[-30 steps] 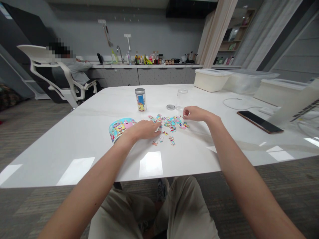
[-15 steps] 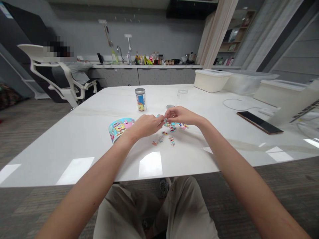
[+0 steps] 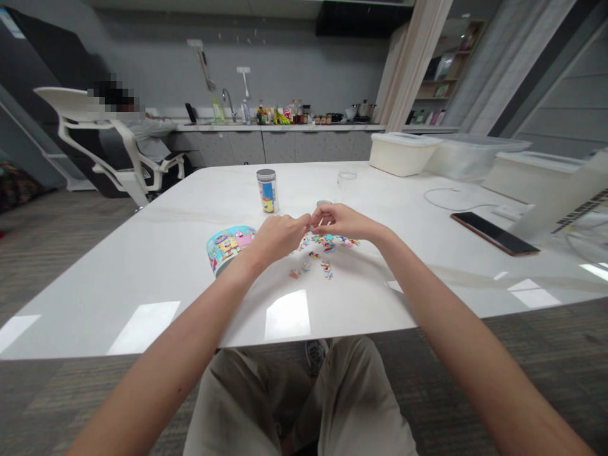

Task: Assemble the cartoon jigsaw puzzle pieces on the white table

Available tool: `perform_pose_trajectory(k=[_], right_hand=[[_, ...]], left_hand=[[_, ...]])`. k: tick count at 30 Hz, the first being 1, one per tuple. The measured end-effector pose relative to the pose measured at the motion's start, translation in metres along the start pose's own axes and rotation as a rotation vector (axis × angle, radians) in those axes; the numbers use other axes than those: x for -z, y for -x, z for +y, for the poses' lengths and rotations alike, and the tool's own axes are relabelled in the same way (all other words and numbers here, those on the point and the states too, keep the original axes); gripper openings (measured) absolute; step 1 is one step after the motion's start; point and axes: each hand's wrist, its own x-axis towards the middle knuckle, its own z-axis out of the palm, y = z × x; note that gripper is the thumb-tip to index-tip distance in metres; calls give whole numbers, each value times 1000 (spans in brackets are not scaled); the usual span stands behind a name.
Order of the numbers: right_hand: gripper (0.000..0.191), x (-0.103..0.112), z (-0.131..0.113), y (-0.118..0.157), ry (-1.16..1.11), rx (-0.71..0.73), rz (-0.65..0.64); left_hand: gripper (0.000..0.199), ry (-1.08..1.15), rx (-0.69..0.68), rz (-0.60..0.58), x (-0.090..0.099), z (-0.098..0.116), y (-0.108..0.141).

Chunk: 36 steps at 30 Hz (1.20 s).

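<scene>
Curling inward, the fingers of your left hand [image 3: 280, 238] and right hand [image 3: 349, 221] nearly meet at the tips; a speck of something pale shows there, but whether either hand grips it I cannot tell. The main spread of puzzle pieces [image 3: 329, 243] lies on your side of the right fingertips, partly under them, so your right hand looks nearer. That spread runs mostly side to side (a single piece's long axis is too small to read). Loose pieces [image 3: 327, 270] sit closer to you than both sets of fingers, and the curved cartoon panel [image 3: 232, 242] lies left of your left fingers.
</scene>
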Motion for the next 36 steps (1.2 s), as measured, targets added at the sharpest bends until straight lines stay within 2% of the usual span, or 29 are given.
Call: perform_pose_trajectory(k=[7, 13, 29, 36], right_hand=[[10, 0, 8, -2, -28, 1, -32], [19, 0, 3, -1, -65, -21, -35], [11, 1, -2, 2, -99, -107, -48], [10, 2, 3, -1, 87, 34, 13]], left_hand=[[34, -28, 25, -31, 6, 1, 0], [33, 11, 2, -8, 5, 0, 1], [35, -39, -32, -16, 3, 4, 1], [36, -58, -33, 18, 1, 4, 1]])
